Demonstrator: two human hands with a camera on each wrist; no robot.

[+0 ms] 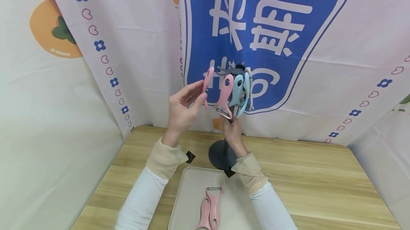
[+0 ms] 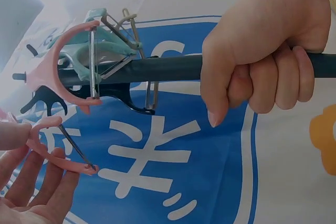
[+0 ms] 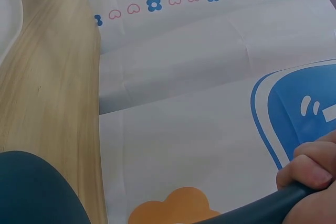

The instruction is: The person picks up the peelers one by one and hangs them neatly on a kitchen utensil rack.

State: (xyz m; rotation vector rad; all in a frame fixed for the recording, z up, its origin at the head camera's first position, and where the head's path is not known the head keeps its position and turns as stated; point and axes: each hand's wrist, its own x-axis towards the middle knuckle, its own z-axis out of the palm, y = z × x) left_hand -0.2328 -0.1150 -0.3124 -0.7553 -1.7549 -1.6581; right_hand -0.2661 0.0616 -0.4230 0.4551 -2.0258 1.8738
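My left hand (image 1: 184, 105) pinches a pink peeler (image 1: 208, 78) between thumb and fingers, just left of the rack's hooks; whether its handle hole touches a hook I cannot tell. My right hand (image 1: 233, 132) is wrapped around the dark pole (image 2: 163, 68) of the upright rack, below the hanging peelers. On the rack hang another pink peeler (image 1: 225, 91), light blue peelers (image 1: 237, 89) and a beige one (image 2: 132, 30). In the left wrist view a dark peeler (image 2: 123, 95) hangs behind the pole. The right wrist view shows my fingers (image 3: 310, 169) on the pole.
The rack's round black base (image 1: 216, 155) stands on the wooden table (image 1: 304, 173). In front of it lies a beige tray (image 1: 189, 183) with two pink peelers (image 1: 215, 205) on it. A printed cloth (image 1: 153, 62) hangs close behind the rack.
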